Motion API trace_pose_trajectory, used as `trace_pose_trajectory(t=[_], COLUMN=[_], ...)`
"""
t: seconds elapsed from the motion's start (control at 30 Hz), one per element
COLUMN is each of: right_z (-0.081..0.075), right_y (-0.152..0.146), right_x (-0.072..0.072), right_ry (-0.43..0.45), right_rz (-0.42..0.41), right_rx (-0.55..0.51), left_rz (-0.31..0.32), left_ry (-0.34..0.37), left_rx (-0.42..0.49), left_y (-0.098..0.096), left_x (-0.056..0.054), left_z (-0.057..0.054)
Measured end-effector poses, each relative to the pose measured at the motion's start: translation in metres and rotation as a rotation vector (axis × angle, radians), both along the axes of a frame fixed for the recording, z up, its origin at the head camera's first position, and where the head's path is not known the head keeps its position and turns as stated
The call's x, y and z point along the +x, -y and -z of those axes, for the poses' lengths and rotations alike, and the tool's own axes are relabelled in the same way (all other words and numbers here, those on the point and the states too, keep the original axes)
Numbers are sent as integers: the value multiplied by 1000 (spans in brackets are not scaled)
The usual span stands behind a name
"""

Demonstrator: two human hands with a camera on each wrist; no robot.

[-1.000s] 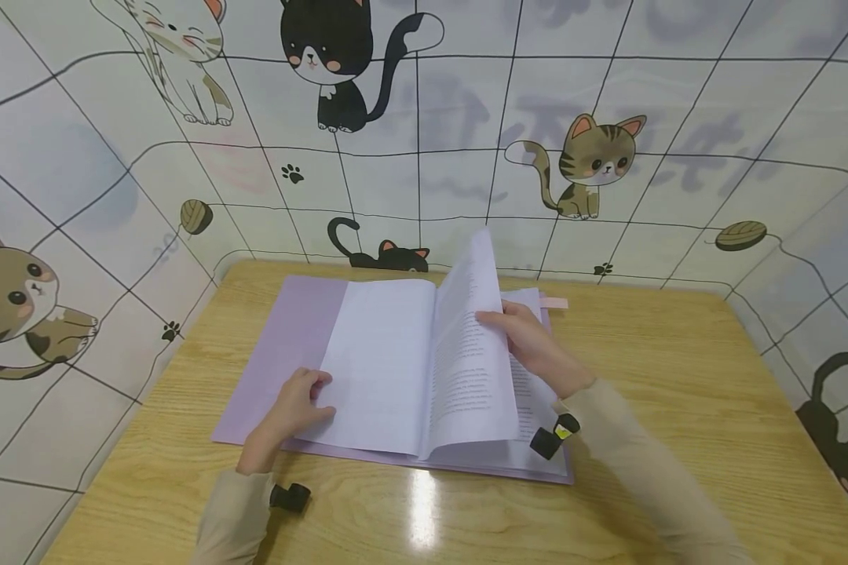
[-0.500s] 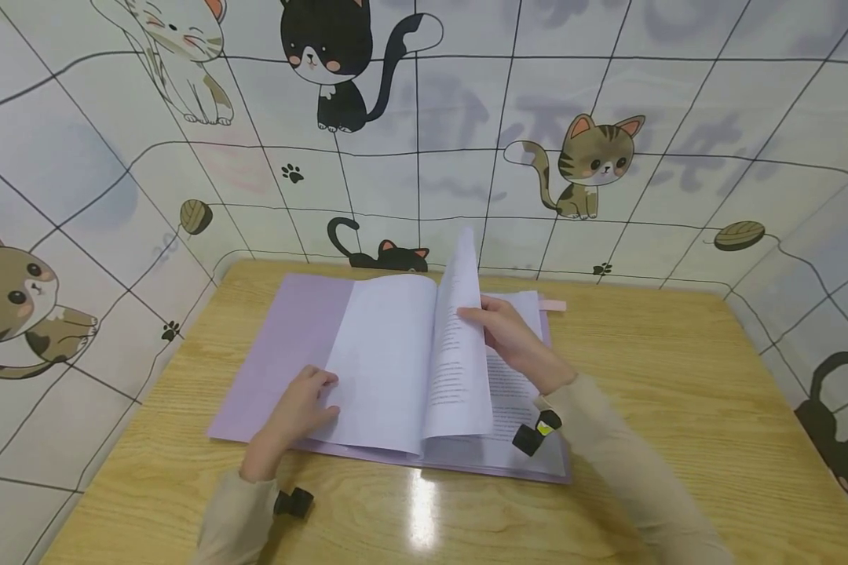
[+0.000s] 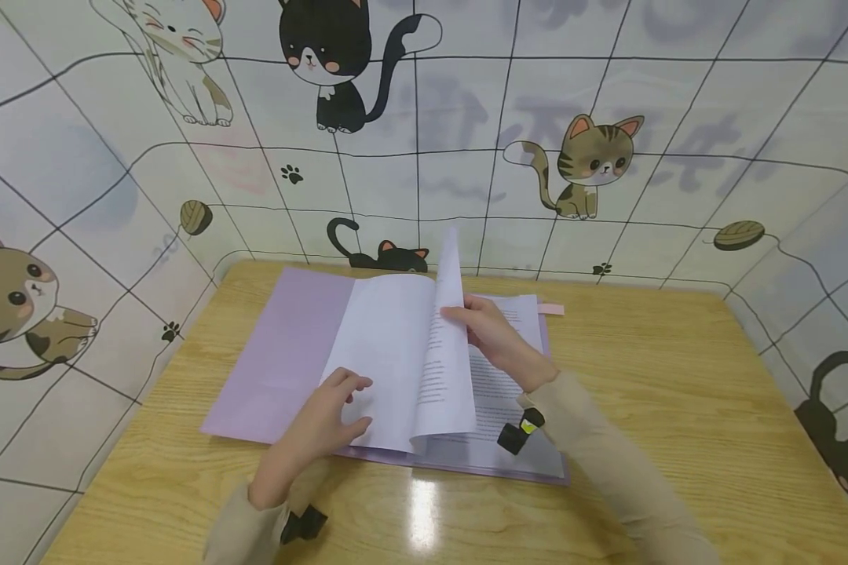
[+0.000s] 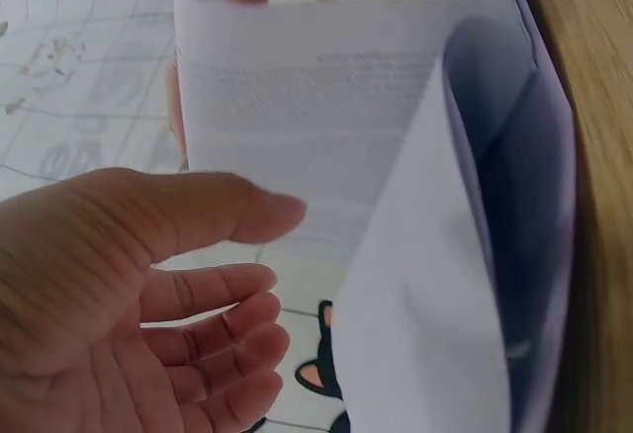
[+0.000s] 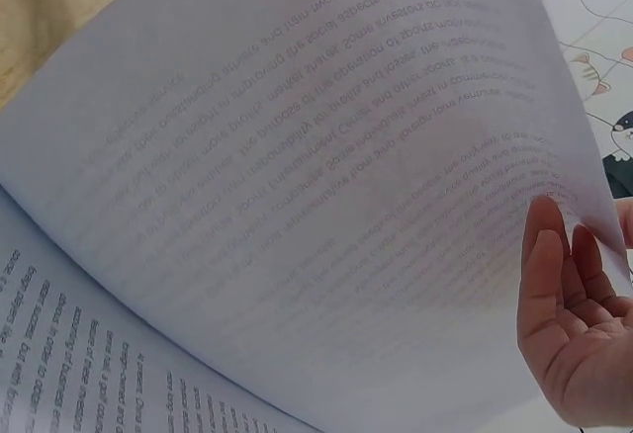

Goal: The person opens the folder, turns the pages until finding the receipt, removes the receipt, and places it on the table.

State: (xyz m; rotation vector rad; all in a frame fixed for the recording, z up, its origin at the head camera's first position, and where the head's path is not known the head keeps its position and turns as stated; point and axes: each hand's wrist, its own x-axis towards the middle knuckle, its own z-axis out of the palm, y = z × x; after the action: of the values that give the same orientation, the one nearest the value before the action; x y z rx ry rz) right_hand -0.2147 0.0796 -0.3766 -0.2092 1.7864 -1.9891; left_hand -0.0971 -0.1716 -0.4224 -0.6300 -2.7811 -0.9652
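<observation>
A book with a lilac cover point(image 3: 275, 353) lies spread on the wooden table, its left page point(image 3: 378, 353) blank. My right hand point(image 3: 495, 337) pinches the outer edge of a raised printed page point(image 3: 445, 369), which stands nearly upright near the spine. The right wrist view shows several fingers point(image 5: 569, 285) flat against one face of this page. My left hand point(image 3: 325, 424) hovers at the lower part of the blank page, thumb and fingers apart. In the left wrist view that hand point(image 4: 178, 285) holds nothing, and the curved pages point(image 4: 415, 275) rise beside it.
A pink tab point(image 3: 551, 309) sticks out at the book's upper right. Beneath the raised page lies another printed page point(image 3: 509, 392). Cat-patterned sheeting point(image 3: 459, 102) stands behind and beside the table point(image 3: 664, 377). Each wrist carries a small black device point(image 3: 304, 524).
My right hand has carried the raised page leftward, showing more of the printed page beneath. The left hand has shifted right from the page's outer edge and further over the blank page.
</observation>
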Motion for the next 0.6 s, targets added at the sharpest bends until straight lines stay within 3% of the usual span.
trace_pose_trajectory(t=[0.3,0.4,0.6], right_z=[-2,-1,1], right_y=[16,21,32], right_x=[1,1,2], right_ry=[12,8,-4], right_rz=[9,8,11], right_rx=[13,26,41], left_rz=[103,99,40], left_ry=[-58,-103,-268], left_rx=[0,-19,-36], left_y=[-16,-22,-38], left_x=[18,23,25], left_z=[-22,-25,-23])
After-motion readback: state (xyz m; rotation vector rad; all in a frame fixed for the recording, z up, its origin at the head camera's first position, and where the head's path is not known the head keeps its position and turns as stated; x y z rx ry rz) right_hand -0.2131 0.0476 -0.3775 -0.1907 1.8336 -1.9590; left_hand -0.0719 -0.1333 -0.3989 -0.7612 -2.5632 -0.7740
